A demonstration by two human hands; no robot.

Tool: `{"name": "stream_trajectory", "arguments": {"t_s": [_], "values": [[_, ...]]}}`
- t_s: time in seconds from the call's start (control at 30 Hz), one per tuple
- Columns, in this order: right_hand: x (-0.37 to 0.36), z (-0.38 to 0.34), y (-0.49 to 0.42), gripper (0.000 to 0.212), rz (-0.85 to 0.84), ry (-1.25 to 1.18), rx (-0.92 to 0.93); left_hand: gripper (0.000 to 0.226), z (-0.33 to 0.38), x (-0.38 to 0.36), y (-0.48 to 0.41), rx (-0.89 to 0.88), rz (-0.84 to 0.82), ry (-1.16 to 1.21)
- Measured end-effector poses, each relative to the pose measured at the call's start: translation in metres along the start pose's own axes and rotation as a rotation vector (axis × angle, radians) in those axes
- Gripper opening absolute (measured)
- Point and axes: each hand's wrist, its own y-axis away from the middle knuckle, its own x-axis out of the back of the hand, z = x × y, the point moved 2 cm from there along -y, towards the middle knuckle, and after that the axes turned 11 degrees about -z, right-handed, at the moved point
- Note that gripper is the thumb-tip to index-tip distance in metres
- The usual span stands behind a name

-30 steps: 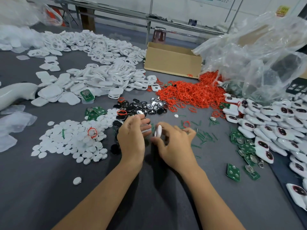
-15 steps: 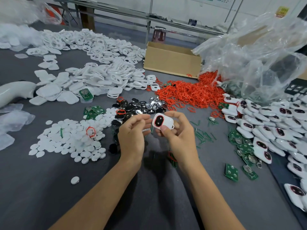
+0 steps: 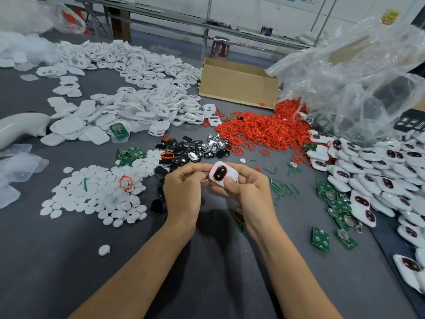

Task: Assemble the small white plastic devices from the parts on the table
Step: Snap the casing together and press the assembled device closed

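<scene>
While the right hand (image 3: 250,194) grips the device (image 3: 224,174), thumb on its face, I see the left hand (image 3: 184,192) pinching its edge.

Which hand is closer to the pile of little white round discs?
Left. The left hand sits just right of the white discs; the right hand, holding the device, is farther right.

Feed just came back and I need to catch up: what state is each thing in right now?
White device, face up, red ring and dark buttons fitted, held above the table.
Right hand, grips the device, thumb on its front.
Left hand, fingers curled at the device's left end.
Cardboard box, open on top.
Plastic bag, open, crumpled.
Finished devices, loose heap.
Red rings, loose heap.
</scene>
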Motion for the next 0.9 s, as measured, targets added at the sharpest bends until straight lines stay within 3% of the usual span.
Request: {"name": "stream_trajectory", "arguments": {"t_s": [0.17, 0.37, 0.5, 0.63, 0.7, 0.8, 0.9], "values": [[0.0026, 0.0029, -0.0017, 0.033, 0.049, 0.068, -0.013, 0.032, -0.0016, -0.0010, -0.0003, 0.005, -0.021, -0.010], [0.0000, 0.0025, -0.0011, 0.036, 0.106, 0.827, 0.260, 0.015, -0.0083, 0.0016, -0.0020, -0.012, 0.000, -0.094], [-0.0021, 0.0036, -0.0008, 0.042, 0.065, 1.025, 0.319, 0.018, -0.0091, 0.0039, -0.0026, -0.026, 0.021, -0.144], [0.0017, 0.0036, 0.0004, 0.033, 0.109, 1.244, 0.287, 0.014, -0.0064, 0.0016, -0.0020, -0.044, 0.021, -0.105], [0.0021, 0.0029, 0.0009, 0.033, 0.112, 1.217, 0.273, 0.013, -0.0038, 0.0002, -0.0016, -0.053, 0.025, -0.051], [-0.0033, -0.0035, 0.0048, 0.028, 0.222, 0.871, 0.416, 0.021, -0.0012, 0.0019, -0.0033, -0.069, 0.066, 0.025], [-0.0029, 0.0026, 0.0031, 0.027, 0.102, 0.809, 0.349, 0.026, -0.0009, 0.0067, -0.0052, -0.073, 0.146, 0.040]]}}
